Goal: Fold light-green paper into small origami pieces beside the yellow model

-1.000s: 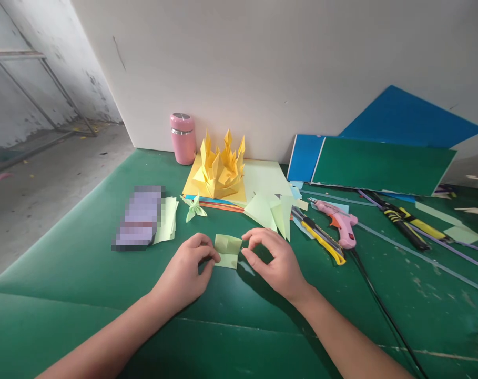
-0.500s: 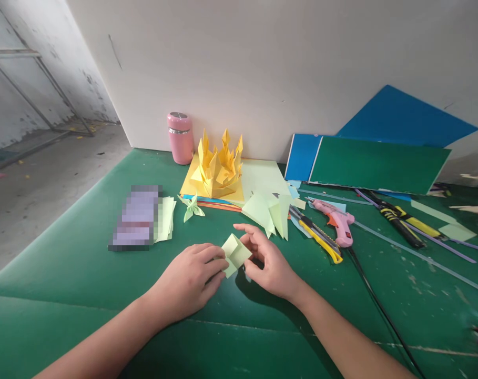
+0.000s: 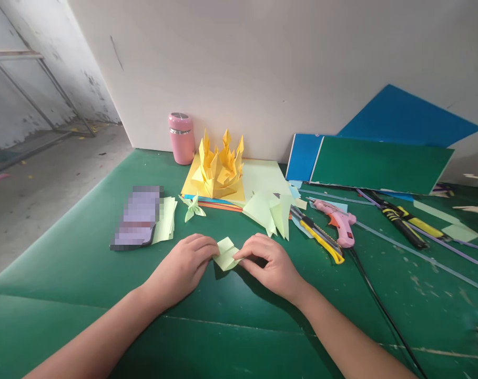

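A small pale green piece of folded paper (image 3: pixel 226 256) is held just above the green table, between my two hands. My left hand (image 3: pixel 189 263) pinches its left corner. On the right side, the thumb and forefinger of my right hand (image 3: pixel 268 266) grip the opposite corner. A crease and a raised flap show on the paper. Beyond it lie a folded green paper flower (image 3: pixel 193 208) and several pale green folded pieces (image 3: pixel 262 210). A yellow folded-paper crown shape (image 3: pixel 217 171) with pointed tips stands farther back on stacked sheets.
To the left are a phone (image 3: pixel 138 217) and a stack of green paper slips (image 3: pixel 165 221). A pink flask (image 3: pixel 182 139) stands by the wall. At right lie a yellow utility knife (image 3: pixel 321 239), a pink glue gun (image 3: pixel 341 223) with its cord, pliers (image 3: pixel 400 223) and propped boards (image 3: pixel 380 163).
My right hand has closed on the paper's right corner, where its fingers were spread before. The paper has turned and shifted slightly left, and my left hand has moved a little left.
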